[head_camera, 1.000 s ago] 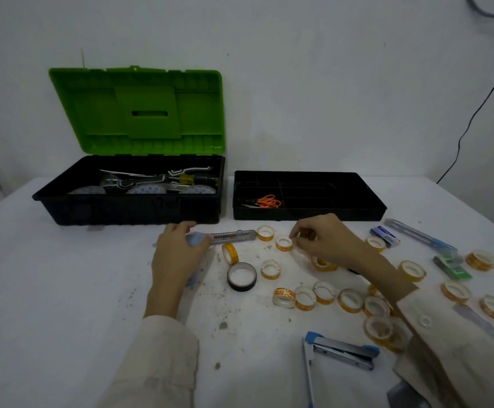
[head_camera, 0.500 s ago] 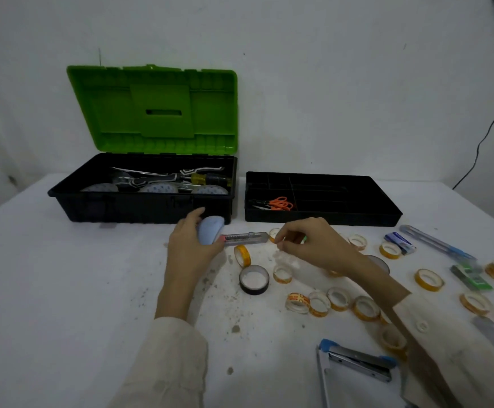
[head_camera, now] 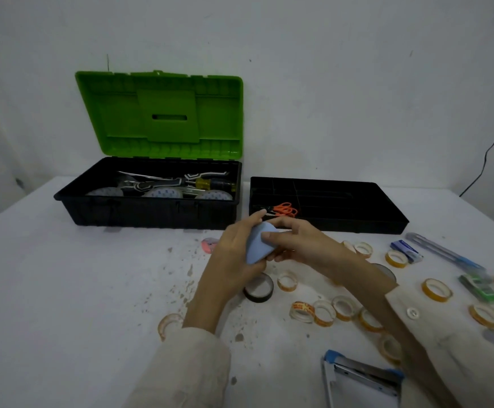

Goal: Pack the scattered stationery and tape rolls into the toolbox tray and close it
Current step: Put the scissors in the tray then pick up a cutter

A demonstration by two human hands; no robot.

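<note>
**Both hands now on the blue object, lifted off the table**

Since half a second ago: left hand [head_camera: 234, 254] and right hand [head_camera: 296, 245] have come together and risen in front of the tray's near edge. The blue object [head_camera: 259, 245] was only in the left hand; the right was pinching something small by the tape rolls. The grey cutter-like bar seen then is hidden now.

Grip: left hand wrapped round the blue object from the left, thumb up top, closed on it. Right hand's fingertips [head_camera: 266, 236] press its right face, fingers curled narrow; cannot tell if they hold anything else.

Blue object: pale blue, smooth, rounded wedge, held tilted above the table [head_camera: 63, 290].

Black tray [head_camera: 387, 222] sits open, right of the toolbox [head_camera: 151, 213], green lid [head_camera: 163, 113] up. Orange scissors [head_camera: 285, 208] lie in the tray's front-left compartment. Black tape roll [head_camera: 259, 288] lies under the hands; yellow and clear rolls scattered to the right, e.g. [head_camera: 436, 290].
</note>
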